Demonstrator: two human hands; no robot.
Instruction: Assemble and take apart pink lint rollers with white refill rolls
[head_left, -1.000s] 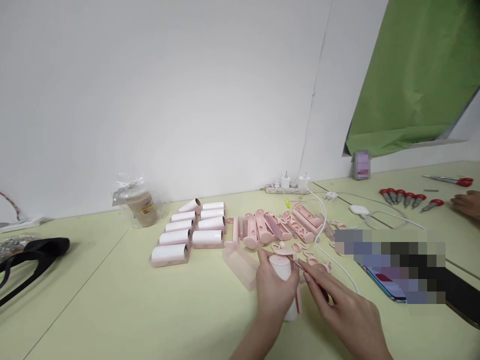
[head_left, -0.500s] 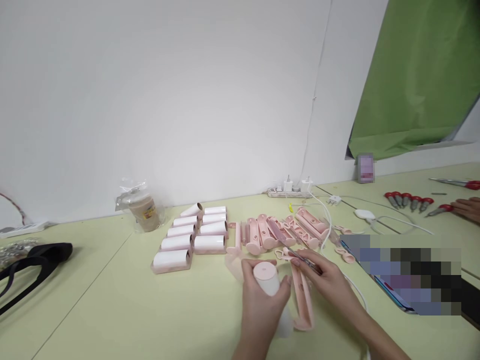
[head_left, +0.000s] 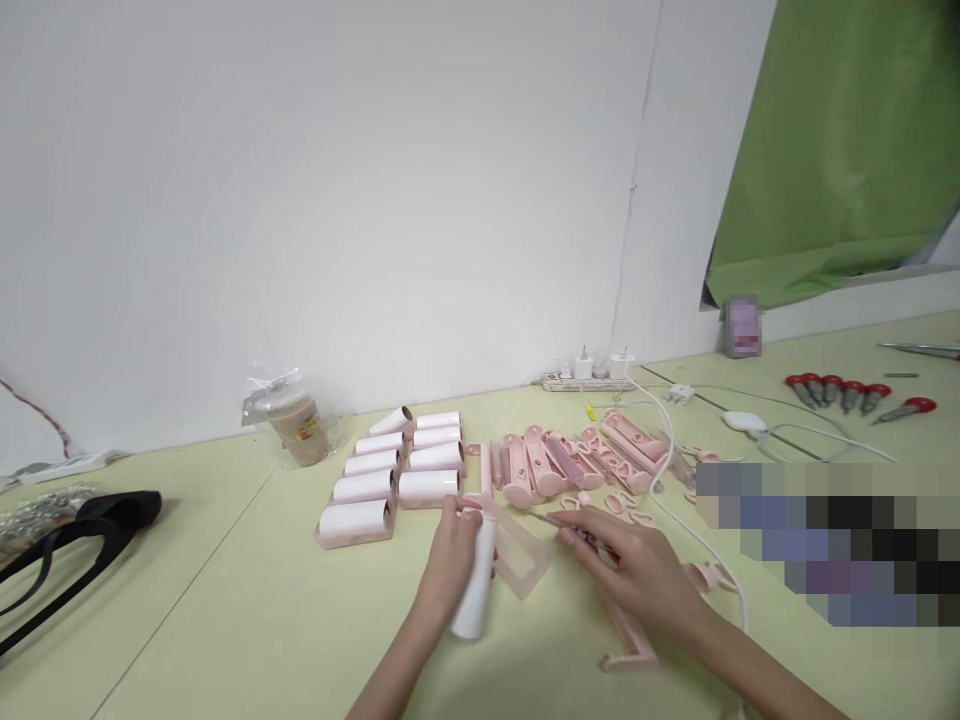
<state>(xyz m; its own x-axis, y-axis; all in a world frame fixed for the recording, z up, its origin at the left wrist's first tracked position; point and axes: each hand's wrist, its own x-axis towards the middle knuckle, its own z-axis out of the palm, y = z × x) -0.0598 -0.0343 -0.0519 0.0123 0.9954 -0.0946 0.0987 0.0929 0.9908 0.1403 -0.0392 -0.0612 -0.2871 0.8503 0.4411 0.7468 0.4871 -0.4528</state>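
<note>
My left hand [head_left: 448, 560] is wrapped round a white roll [head_left: 475, 582] and holds it down on the pale green table [head_left: 225, 620], its far end by a clear pink cover [head_left: 521, 558]. My right hand [head_left: 637, 575] pinches a thin metal tool [head_left: 562, 522] pointing left toward that cover. A pink handle piece [head_left: 628, 640] lies under my right wrist. Just beyond my hands lie two rows of white rolls [head_left: 394, 470] and a cluster of pink handle parts [head_left: 577, 462].
A bagged drink cup [head_left: 300, 425] stands at the back left, a black strap [head_left: 67, 545] at far left. A power strip [head_left: 589, 378] with white cables sits by the wall. Red-handled tools [head_left: 844, 392] lie at far right. A blurred patch covers items at right.
My left hand has swung the white roll leftward and laid it down beside the clear cover. The pink handle piece is out of my hands and lies on the table. The other person's hand left view.
</note>
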